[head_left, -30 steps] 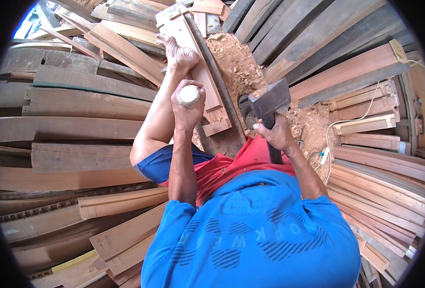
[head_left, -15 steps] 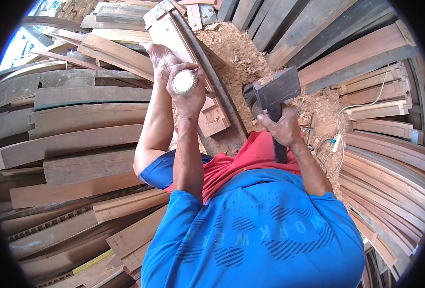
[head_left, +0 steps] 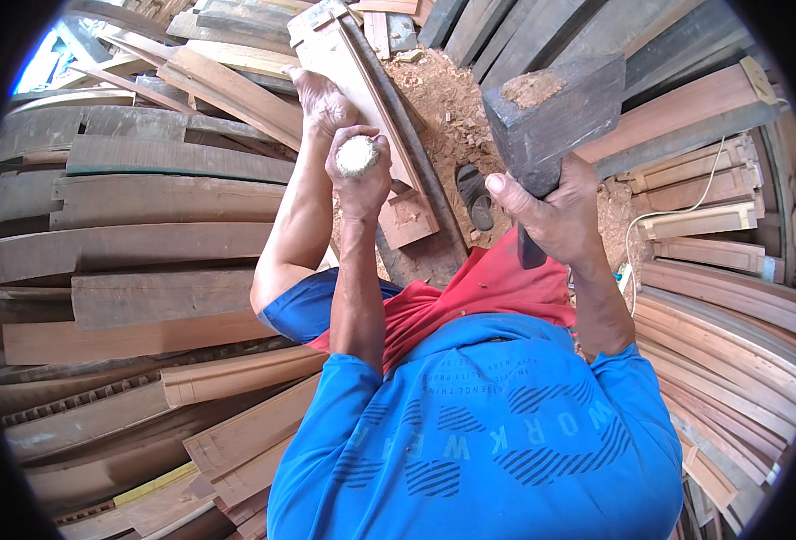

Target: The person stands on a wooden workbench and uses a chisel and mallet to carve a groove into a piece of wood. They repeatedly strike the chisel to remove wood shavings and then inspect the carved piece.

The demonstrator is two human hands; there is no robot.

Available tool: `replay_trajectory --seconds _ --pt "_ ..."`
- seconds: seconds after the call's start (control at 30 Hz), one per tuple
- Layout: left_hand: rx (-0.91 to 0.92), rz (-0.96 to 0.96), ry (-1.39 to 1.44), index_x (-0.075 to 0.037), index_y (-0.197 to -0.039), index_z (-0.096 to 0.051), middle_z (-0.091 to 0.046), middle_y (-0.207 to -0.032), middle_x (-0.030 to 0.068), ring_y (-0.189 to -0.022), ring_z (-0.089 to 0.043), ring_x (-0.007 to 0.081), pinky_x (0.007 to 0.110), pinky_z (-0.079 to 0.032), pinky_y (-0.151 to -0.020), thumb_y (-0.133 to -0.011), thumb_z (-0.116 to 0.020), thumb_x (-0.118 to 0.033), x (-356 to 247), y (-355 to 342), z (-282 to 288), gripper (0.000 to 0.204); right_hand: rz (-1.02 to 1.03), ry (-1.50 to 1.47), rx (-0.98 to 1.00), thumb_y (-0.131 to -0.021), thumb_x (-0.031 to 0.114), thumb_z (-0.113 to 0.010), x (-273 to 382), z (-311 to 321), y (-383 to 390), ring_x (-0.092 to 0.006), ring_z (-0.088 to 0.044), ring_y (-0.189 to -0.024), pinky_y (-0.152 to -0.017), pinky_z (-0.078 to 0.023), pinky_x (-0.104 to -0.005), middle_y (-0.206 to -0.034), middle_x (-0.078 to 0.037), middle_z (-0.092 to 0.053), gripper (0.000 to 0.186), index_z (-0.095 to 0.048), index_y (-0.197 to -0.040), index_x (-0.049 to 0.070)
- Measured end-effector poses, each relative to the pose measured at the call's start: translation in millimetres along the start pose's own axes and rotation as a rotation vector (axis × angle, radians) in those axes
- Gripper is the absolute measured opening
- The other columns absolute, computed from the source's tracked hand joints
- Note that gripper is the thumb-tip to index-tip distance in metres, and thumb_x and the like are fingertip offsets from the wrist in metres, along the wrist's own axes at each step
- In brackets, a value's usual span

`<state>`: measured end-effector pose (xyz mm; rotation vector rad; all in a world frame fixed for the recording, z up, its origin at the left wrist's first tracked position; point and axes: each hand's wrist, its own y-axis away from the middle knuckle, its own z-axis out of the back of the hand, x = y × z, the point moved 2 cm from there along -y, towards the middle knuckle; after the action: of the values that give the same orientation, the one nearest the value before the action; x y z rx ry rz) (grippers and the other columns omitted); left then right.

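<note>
1. My left hand (head_left: 359,180) is wrapped tight around a handle (head_left: 357,157) with a round, pale top. The handle points up at me, so my fist hides what is under it.
2. My right hand (head_left: 560,216) is closed around the stick of a big dark mallet (head_left: 564,112). My thumb lies along the near side. The mallet's head is up in the air and has a rough brown patch on one face.
3. The long light board (head_left: 409,221) lies slanted in front of me, its near end close to my lap. My left fist is over its left edge, and my bare foot (head_left: 326,106) is by that edge too.
4. A dark beam (head_left: 434,202) runs along the board's right side.
5. There is open room between the mallet and my left fist, and they are well apart.
6. Stacked planks (head_left: 173,200) crowd my left side. Big beams (head_left: 528,49) lie past the mallet, and a white cord (head_left: 657,214) bends by more wood on my right.
7. The floor space between the dark beam and the big beams holds wood shavings (head_left: 443,94) and what looks like a dark sandal (head_left: 481,213).
</note>
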<state>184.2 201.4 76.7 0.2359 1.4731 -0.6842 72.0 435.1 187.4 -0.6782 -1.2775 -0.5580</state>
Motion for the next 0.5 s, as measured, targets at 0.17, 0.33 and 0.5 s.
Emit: replay_trajectory --seconds 0.17,0.33,0.5 --pt "0.024 -0.065 -0.096 -0.002 -0.1 -0.066 -0.065 -0.079 0.0029 -0.066 -0.064 0.0096 0.026 -0.052 -0.06 -0.088 -0.071 0.0 12.0 1.5 6.0 0.013 0.024 -0.018 0.016 -0.09 0.02 -0.079 18.4 -4.1 -2.8 -0.0088 -0.059 -0.072 -0.066 -0.05 -0.0295 -0.08 -0.002 -0.067 0.024 -0.071 -0.098 -0.001" --pt "-0.003 -0.255 -0.202 -0.002 -0.102 -0.065 -0.064 -0.078 0.0025 -0.064 -0.063 0.0093 0.024 -0.051 -0.057 -0.089 -0.07 0.003 24.7 3.8 4.0 0.015 0.094 -0.076 -0.014 -0.089 0.016 -0.082 28.7 -10.3 -4.9 -0.009 -0.06 -0.068 -0.063 -0.049 -0.0278 -0.077 -0.002 -0.066 0.022 -0.067 -0.093 0.001" --pt "-0.06 -0.3 -0.12 -0.003 -0.098 -0.067 -0.069 -0.091 0.0094 -0.085 -0.069 0.018 0.032 -0.055 -0.076 -0.082 -0.078 -0.002 4.2 22.4 -3.2 0.02 0.226 -0.041 -0.022 -0.087 0.013 -0.082 37.6 -26.3 -10.9 -0.0114 -0.062 -0.066 -0.063 -0.051 -0.0299 -0.075 -0.003 -0.068 0.018 -0.069 -0.089 0.0"
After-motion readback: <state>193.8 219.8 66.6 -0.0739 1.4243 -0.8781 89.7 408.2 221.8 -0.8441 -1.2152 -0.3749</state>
